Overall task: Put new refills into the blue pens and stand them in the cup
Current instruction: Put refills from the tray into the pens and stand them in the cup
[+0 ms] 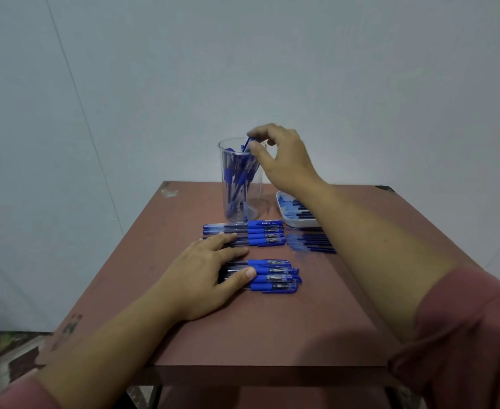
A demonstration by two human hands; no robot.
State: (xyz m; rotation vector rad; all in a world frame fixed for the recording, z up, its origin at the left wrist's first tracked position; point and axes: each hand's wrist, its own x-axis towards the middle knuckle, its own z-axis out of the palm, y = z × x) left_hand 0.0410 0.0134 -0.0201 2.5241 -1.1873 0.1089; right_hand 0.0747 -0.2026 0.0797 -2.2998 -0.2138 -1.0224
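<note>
One clear cup (254, 202) just under the right hand (281, 160). One pen (246, 144) pinched in that hand at the rim, more inside, too overlapped to count. About five in the row of pens (260, 234) just beyond the left hand (210, 270); four or five in the near batch (275, 276) under its fingers. One white tray (290, 222) below the right wrist. One heap of loose refills (310, 243) beside it, uncountable. One table (257, 326).
</note>
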